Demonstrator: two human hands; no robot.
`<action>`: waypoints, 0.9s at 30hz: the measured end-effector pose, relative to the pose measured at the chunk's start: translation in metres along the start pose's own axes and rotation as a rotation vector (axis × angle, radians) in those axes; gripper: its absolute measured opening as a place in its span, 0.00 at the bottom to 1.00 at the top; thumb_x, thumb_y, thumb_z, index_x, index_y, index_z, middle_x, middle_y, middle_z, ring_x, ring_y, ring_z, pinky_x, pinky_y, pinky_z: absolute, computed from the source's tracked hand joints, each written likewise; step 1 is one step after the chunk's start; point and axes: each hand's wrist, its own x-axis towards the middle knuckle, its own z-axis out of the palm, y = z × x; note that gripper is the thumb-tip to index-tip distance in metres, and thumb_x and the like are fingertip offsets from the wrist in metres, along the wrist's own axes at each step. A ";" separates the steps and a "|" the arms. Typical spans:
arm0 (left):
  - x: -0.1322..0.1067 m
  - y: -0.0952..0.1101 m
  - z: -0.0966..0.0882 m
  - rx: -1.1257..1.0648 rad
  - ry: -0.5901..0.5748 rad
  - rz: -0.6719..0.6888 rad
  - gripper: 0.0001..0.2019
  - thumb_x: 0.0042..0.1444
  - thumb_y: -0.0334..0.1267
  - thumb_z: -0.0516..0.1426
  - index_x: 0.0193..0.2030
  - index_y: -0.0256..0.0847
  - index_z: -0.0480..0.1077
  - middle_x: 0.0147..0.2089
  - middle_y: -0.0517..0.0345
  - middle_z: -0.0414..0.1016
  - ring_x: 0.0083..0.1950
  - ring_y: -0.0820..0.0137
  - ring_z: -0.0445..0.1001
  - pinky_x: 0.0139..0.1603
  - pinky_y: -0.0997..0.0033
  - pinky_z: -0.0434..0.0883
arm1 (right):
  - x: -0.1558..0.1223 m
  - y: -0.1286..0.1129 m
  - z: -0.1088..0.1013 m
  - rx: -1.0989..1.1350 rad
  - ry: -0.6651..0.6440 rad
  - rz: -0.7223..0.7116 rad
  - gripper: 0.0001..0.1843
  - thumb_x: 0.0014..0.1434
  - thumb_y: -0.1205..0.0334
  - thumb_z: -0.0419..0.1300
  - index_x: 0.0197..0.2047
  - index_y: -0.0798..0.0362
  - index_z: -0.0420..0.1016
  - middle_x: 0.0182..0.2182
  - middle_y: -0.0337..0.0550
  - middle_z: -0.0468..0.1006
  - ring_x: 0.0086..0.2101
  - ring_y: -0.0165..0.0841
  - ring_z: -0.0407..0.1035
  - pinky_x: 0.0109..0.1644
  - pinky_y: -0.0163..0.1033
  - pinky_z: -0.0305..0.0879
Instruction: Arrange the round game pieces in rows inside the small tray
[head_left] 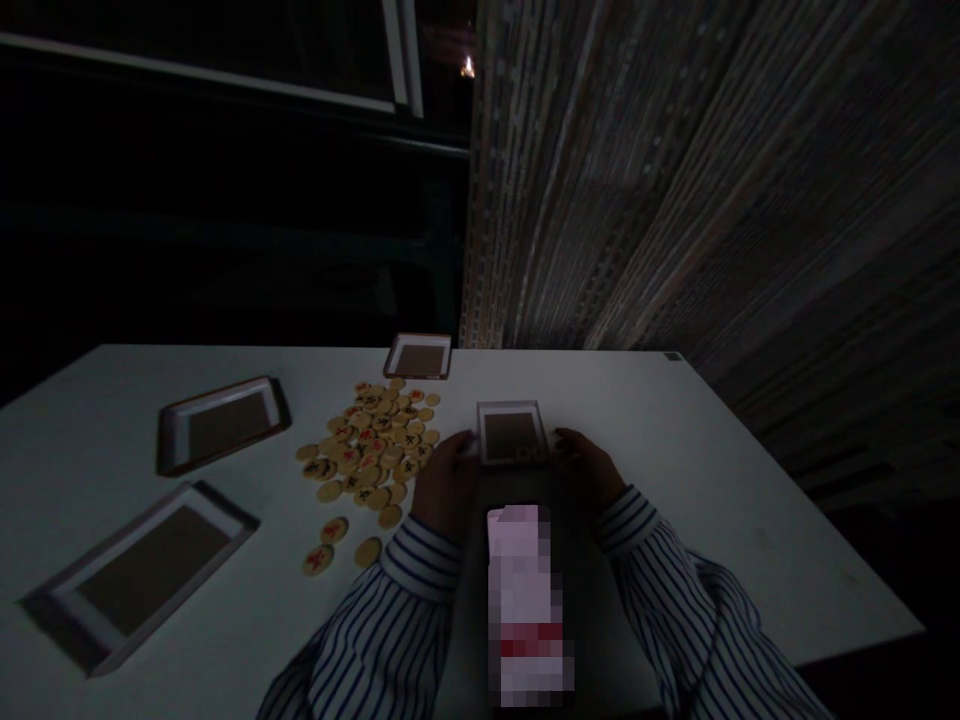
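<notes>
A small shallow tray with a pale rim and brown bottom is in front of me on the white table. My left hand is closed at its left side, and my right hand is closed at its right side. The exact finger contact is dim. A couple of round pieces lie at the tray's near edge. Left of my left hand spreads a heap of round wooden Chinese chess pieces, marked with red or black characters. Several loose pieces lie nearer to me.
Three more trays stand on the white table: one at the back, one at the left and one at the near left. A lit phone, its screen pixelated, lies between my forearms. Behind hangs a curtain. The room is dark.
</notes>
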 end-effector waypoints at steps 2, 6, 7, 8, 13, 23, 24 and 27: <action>-0.001 0.000 -0.009 -0.033 0.042 0.000 0.17 0.50 0.36 0.53 0.48 0.38 0.68 0.47 0.49 0.73 0.44 0.66 0.74 0.46 0.63 0.72 | 0.000 0.001 0.000 0.008 0.030 0.010 0.22 0.53 0.61 0.55 0.51 0.56 0.65 0.38 0.47 0.75 0.34 0.32 0.70 0.37 0.39 0.68; -0.004 0.000 -0.030 -0.055 0.141 0.024 0.16 0.50 0.40 0.54 0.46 0.38 0.69 0.46 0.49 0.74 0.44 0.66 0.74 0.45 0.64 0.72 | 0.000 0.000 -0.004 0.010 0.097 0.007 0.18 0.54 0.60 0.52 0.48 0.56 0.68 0.35 0.46 0.76 0.32 0.32 0.70 0.35 0.38 0.67; -0.005 0.000 -0.036 -0.053 0.169 0.022 0.16 0.51 0.40 0.54 0.46 0.38 0.70 0.46 0.49 0.74 0.44 0.66 0.74 0.45 0.64 0.72 | 0.000 0.000 -0.005 0.008 0.116 -0.004 0.17 0.55 0.59 0.51 0.47 0.56 0.68 0.35 0.46 0.76 0.32 0.32 0.70 0.35 0.38 0.67; -0.007 0.000 -0.043 -0.051 0.189 0.019 0.15 0.51 0.41 0.54 0.44 0.38 0.70 0.46 0.50 0.74 0.44 0.66 0.74 0.46 0.64 0.72 | -0.001 -0.001 -0.007 0.008 0.133 -0.019 0.17 0.55 0.59 0.51 0.46 0.56 0.69 0.35 0.47 0.76 0.32 0.32 0.70 0.35 0.38 0.67; -0.016 -0.002 -0.076 -0.024 0.335 -0.023 0.11 0.50 0.44 0.56 0.35 0.39 0.73 0.43 0.53 0.76 0.43 0.67 0.74 0.47 0.65 0.71 | -0.002 -0.003 -0.012 0.026 0.158 -0.102 0.15 0.58 0.57 0.49 0.40 0.55 0.72 0.36 0.48 0.77 0.31 0.32 0.70 0.35 0.39 0.67; -0.042 -0.013 -0.128 0.021 0.478 -0.120 0.12 0.47 0.46 0.57 0.33 0.39 0.72 0.41 0.54 0.77 0.38 0.67 0.76 0.27 0.75 0.73 | -0.005 -0.023 -0.017 0.013 0.141 -0.222 0.14 0.59 0.56 0.49 0.38 0.55 0.72 0.33 0.47 0.76 0.31 0.33 0.70 0.33 0.38 0.67; -0.044 -0.015 -0.130 0.033 0.481 -0.134 0.12 0.47 0.46 0.57 0.34 0.40 0.72 0.41 0.54 0.77 0.38 0.67 0.76 0.25 0.76 0.72 | -0.006 -0.025 -0.017 0.011 0.139 -0.234 0.14 0.59 0.56 0.49 0.38 0.54 0.72 0.32 0.46 0.76 0.31 0.33 0.70 0.32 0.37 0.66; -0.051 -0.021 -0.135 0.053 0.490 -0.172 0.13 0.47 0.47 0.56 0.34 0.40 0.72 0.42 0.54 0.76 0.36 0.68 0.75 0.24 0.77 0.71 | -0.007 -0.030 -0.016 0.008 0.116 -0.255 0.13 0.59 0.57 0.49 0.39 0.53 0.72 0.32 0.46 0.76 0.31 0.33 0.70 0.32 0.37 0.67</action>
